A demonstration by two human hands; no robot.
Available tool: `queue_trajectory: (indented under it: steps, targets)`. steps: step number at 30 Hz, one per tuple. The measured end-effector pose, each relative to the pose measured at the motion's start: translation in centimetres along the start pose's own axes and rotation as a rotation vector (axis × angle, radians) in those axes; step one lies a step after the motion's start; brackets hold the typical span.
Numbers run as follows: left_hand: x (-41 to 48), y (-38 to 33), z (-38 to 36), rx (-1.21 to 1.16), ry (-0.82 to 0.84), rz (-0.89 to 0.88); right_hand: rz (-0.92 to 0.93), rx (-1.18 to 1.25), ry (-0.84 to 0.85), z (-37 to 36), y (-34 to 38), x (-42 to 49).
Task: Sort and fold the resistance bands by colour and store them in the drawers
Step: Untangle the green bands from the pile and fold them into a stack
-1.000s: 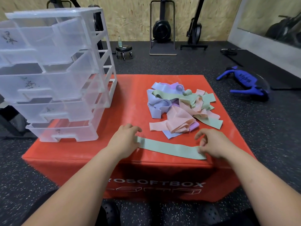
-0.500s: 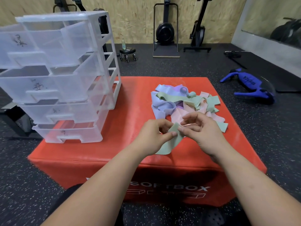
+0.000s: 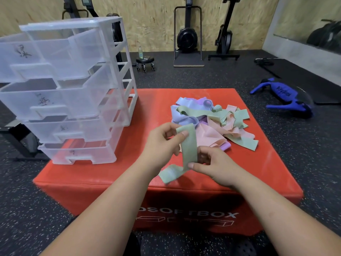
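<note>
Head view, drawers (image 3: pixel 73 100) left, pile (image 3: pixel 212 117) behind green band (image 3: pixel 189 145)

Red padded box counter (image 3: pixel 92 191), front face: white capitals, "OSOFTBOX" readable, start of the word cut off by a forearm; outlined box pictograms beneath.
Clear plastic drawer unit (image 3: pixel 73 89): one black handwritten mark on each of four drawer fronts, all illegible.
Blue plastic object (image 3: pixel 284 95) on the floor, right side: dark lettering, too blurred to read.
</note>
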State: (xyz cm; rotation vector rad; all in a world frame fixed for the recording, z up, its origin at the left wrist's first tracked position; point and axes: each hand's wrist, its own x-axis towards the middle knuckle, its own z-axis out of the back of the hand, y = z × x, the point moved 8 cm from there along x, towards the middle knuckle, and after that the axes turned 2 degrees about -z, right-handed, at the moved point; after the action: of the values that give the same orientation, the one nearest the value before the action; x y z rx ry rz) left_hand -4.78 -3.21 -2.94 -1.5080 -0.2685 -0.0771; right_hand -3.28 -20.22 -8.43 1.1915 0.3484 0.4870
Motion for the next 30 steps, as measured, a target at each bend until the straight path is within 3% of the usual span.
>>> queue_trajectory:
  steps: [4,9,15,19,22,25,30]
  targets:
    - [0.8,0.8,3.6,-0.206,-0.237,0.061,-0.076,-0.023,0.096,0.6,-1.4,-0.2]
    - [0.6,3.9,7.7,-0.058,-0.361,0.241,-0.162,-0.055,0.091,4.0,-2.7,-1.1]
    - [-0.4,7.9,8.6,0.222,-0.247,0.446,-0.270,-0.166,0.000,8.8,-6.3,-2.0]
    - [-1.0,10.0,8.3,0.382,-0.140,0.486,-0.313,-0.274,-0.165,11.5,-8.0,-2.2]
    - [-1.4,11.4,7.9,0.549,-0.059,0.502,-0.342,-0.503,-0.258,12.4,-9.3,-2.0]
    - [-1.7,11.6,7.8,0.779,-0.012,0.497,-0.368,-0.709,-0.246,12.2,-9.8,-2.1]
    - [-1.4,11.6,7.8,0.783,-0.021,0.513,-0.401,-0.646,-0.300,12.7,-9.9,-2.2]
